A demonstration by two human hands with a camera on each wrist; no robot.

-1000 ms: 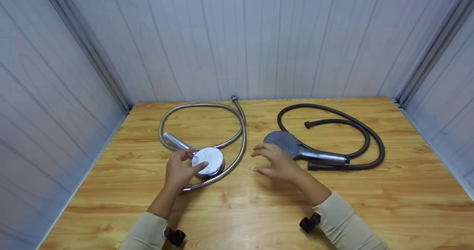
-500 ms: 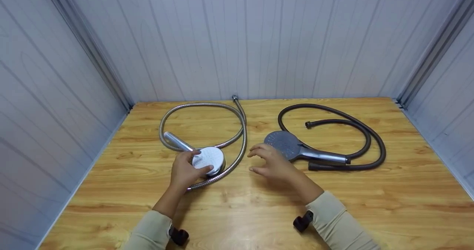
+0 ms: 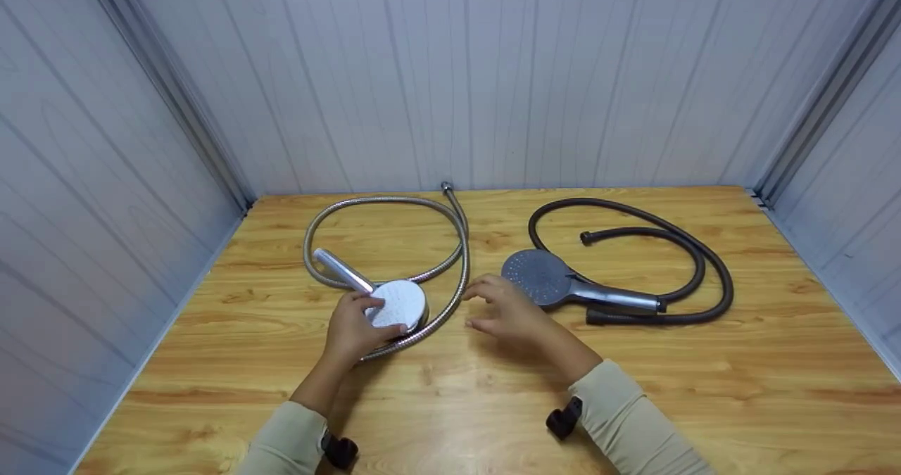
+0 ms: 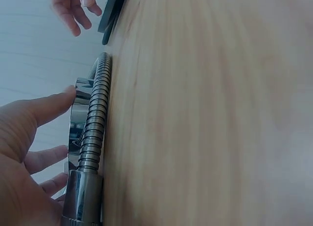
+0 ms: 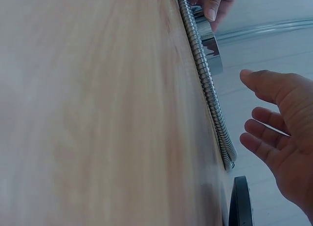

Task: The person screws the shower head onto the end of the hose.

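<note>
A chrome shower head with a white round face lies at the left of the table, handle pointing to the back left. My left hand grips its rim, thumb at the near edge and fingers at the side by the handle. In the left wrist view my thumb meets the chrome rim. My right hand holds nothing; its fingers are apart and lightly bent, above the table between the two shower heads. Just beyond it lies a grey shower head with a dark chrome handle.
A silver metal hose loops around the chrome shower head, its far end at the back wall. A dark hose coils behind and beside the grey shower head. White panel walls enclose the wooden table at the back and sides.
My left hand has moved slightly right and its fingers have come onto the chrome shower head, whose handle has shifted a little. My right hand has drifted left, still holding nothing.
</note>
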